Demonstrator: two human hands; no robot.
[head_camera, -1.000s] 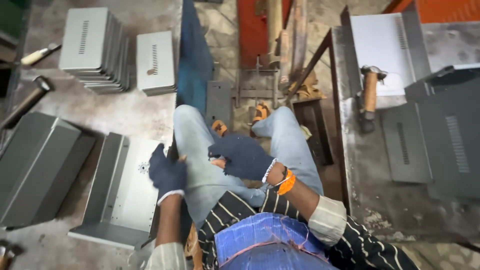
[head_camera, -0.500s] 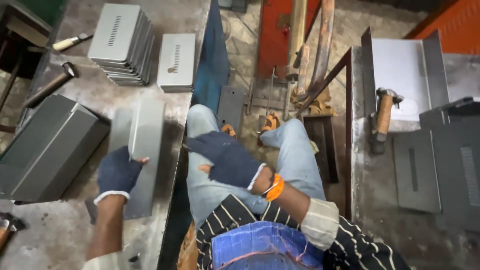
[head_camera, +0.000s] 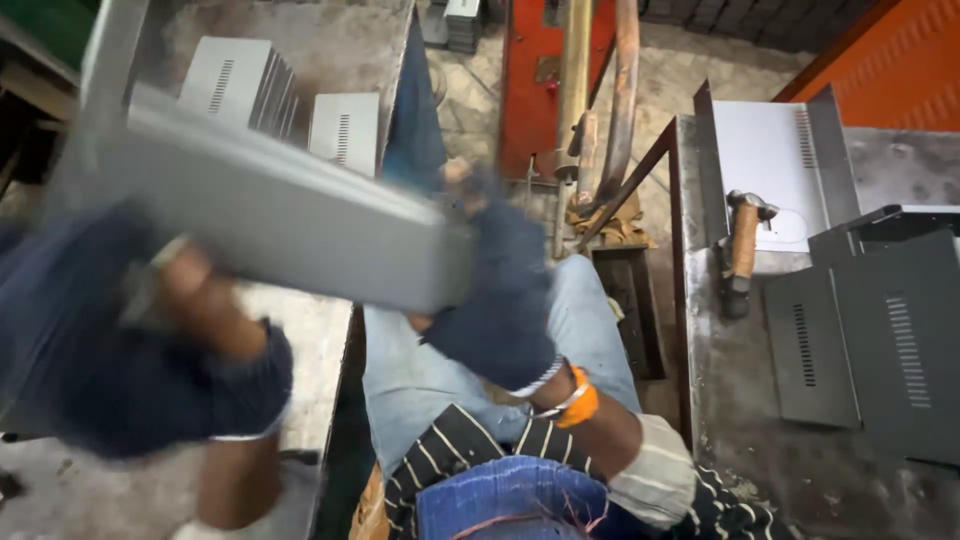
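We see a grey sheet-metal cover held up across the left and centre of the frame, blurred, tilted down toward the right, w/ a bent flange rising at upper left. The left hand, in a dark blue glove, sits at lower left under the cover's near end; fingers are curled round the edge, clamped on it, though blur hides the exact finger spread. The right hand, also dark-gloved, is at centre frame, closed on the cover's right end, thumb side toward us; an orange wristband shows below the glove. Under the cover, at upper left, a stack of light grey vented panels stands on the left bench, w/ one more vented panel just beside it. At right, a second steel bench carries a wooden-handled hammer, a pale bent sheet behind it, and dark grey vented covers at far right. Between benches we see jeans-clad knees in centre-bottom frame, and a red machine frame w/ upright bars at top centre.
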